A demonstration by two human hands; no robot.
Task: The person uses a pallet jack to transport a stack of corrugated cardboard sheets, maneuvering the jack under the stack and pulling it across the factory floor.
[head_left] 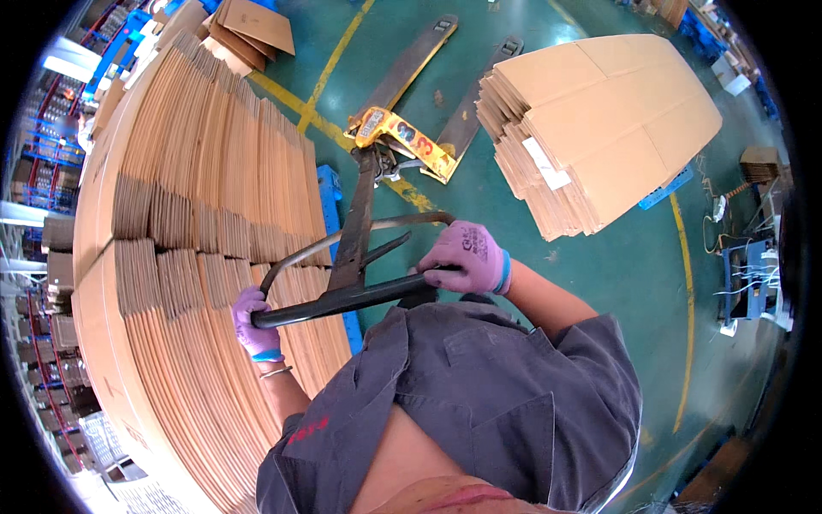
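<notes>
Both my hands wear purple gloves with blue cuffs and grip the black loop handle (364,297) of a pallet jack. My left hand (255,323) is closed round the handle's left end, beside the cardboard stack. At the right end, where the straight bar meets the curved rod, my right hand (467,257) is closed with its fingers wrapped over. A dark shaft runs away from the handle to the yellow pallet jack (415,144). Its two dark forks point away from me and lie low over the floor, with no load on them.
Tall stacks of flat cardboard (231,180) stand close on my left on a blue pallet (329,193). Another cardboard pile (616,120) sits on a blue pallet at far right. Loose cardboard sheets (253,30) lie at far left. Yellow lines (681,300) cross the green floor.
</notes>
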